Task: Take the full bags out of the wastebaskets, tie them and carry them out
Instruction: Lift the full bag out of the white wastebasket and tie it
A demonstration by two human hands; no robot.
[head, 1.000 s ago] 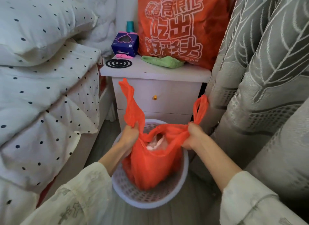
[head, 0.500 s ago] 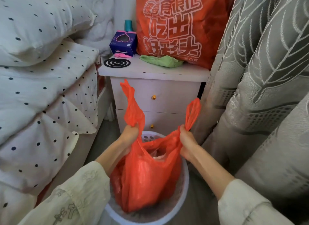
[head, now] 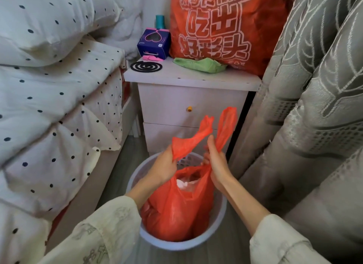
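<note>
An orange plastic bag [head: 176, 208] with white waste inside hangs in a white perforated wastebasket [head: 218, 228] on the floor. My left hand [head: 165, 167] grips the bag's left handle, which bends over to the right. My right hand [head: 216, 161] grips the right handle, which stands upright above it. The two handles are close together above the bag's mouth, and the mouth gapes a little.
A white nightstand [head: 188, 100] stands just behind the basket, bearing a large orange printed bag [head: 225, 24], a purple box [head: 154, 43], a green cloth [head: 200, 65] and a black coil [head: 146, 66]. A dotted duvet [head: 53, 106] crowds the left, grey curtains [head: 314, 87] the right.
My hands have come together, bringing the two handles from wide apart to nearly touching. The left handle has folded over toward the right one.
</note>
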